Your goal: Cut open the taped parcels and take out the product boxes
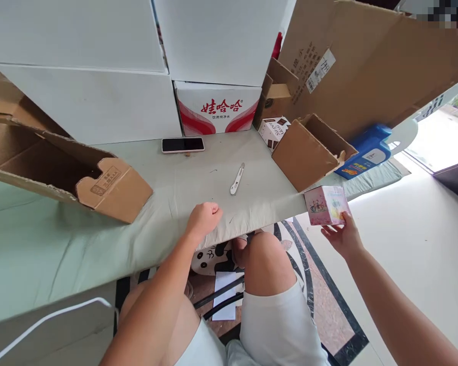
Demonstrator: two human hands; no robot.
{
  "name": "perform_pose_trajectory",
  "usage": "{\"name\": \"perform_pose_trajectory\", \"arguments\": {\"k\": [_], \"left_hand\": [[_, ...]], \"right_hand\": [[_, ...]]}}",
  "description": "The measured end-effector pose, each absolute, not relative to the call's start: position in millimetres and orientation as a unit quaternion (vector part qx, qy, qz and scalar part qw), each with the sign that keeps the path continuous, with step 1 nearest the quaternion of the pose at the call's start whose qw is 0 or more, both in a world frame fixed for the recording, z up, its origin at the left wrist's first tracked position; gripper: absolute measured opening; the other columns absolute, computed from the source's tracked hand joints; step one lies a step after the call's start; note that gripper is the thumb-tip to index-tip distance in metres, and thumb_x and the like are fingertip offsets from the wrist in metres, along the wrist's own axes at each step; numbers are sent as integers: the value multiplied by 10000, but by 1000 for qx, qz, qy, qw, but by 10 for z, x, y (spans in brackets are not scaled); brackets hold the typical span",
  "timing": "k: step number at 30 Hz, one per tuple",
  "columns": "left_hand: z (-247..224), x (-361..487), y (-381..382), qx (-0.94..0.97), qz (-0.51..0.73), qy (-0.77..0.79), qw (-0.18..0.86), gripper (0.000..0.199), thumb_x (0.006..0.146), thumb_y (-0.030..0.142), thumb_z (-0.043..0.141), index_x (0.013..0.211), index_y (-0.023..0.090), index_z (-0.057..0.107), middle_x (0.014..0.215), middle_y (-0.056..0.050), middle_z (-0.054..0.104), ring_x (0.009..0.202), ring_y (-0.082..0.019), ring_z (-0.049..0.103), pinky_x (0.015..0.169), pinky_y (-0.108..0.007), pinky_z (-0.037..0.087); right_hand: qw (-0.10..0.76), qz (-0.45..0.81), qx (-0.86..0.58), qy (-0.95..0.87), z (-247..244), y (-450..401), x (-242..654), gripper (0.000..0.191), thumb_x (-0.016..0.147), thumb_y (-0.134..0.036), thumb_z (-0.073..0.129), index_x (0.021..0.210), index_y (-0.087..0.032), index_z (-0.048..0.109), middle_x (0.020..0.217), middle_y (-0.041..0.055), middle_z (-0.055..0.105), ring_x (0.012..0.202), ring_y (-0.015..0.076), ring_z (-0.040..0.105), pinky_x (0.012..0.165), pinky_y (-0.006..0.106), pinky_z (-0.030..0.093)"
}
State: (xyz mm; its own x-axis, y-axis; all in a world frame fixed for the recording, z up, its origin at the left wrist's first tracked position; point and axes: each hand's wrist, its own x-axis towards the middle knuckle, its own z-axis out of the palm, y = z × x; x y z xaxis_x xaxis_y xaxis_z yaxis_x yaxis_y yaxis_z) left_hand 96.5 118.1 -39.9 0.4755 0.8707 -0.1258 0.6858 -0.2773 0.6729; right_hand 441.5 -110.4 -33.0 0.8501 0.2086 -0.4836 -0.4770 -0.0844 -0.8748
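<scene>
My right hand grips a small pink box by its lower right corner, at the table's right front edge. My left hand is closed in a fist at the table's front edge, and nothing shows in it. Beyond it on the pale green cloth lies a white cutter knife. A phone lies farther back. Just behind the pink box stands an open brown carton.
A long open carton sits at the left. White boxes and a red-and-white box line the back. At the right are a brown-and-white box, a blue bottle and a large cardboard sheet.
</scene>
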Motion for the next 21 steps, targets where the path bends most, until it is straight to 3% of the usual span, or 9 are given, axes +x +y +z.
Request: {"name": "perform_pose_trajectory", "arguments": {"k": [7,14,21], "left_hand": [[-486,1059,996,814,129,535,183,410,806,226,488,550,201,170,586,34,139,626,-152,102,640,-342,158],[-459,1219,928,825,72,560,36,393,838,331,467,514,203,286,548,13,246,598,-155,139,648,-346,111],[-431,1309,913,814,31,580,-21,413,857,368,470,494,192,386,521,-24,410,568,-148,250,639,-328,117]], "right_hand": [[680,304,-659,106,-390,-1115,4540,355,742,-491,741,998,-271,628,878,-19,642,643,114,617,447,195,480],[749,313,-579,75,-454,-1049,4480,541,694,-560,765,1139,-323,569,1109,-28,679,871,149,681,585,269,624],[749,359,-556,19,-496,-982,4637,650,676,-583,809,1216,-302,582,1184,20,642,942,167,666,634,268,630]]}}
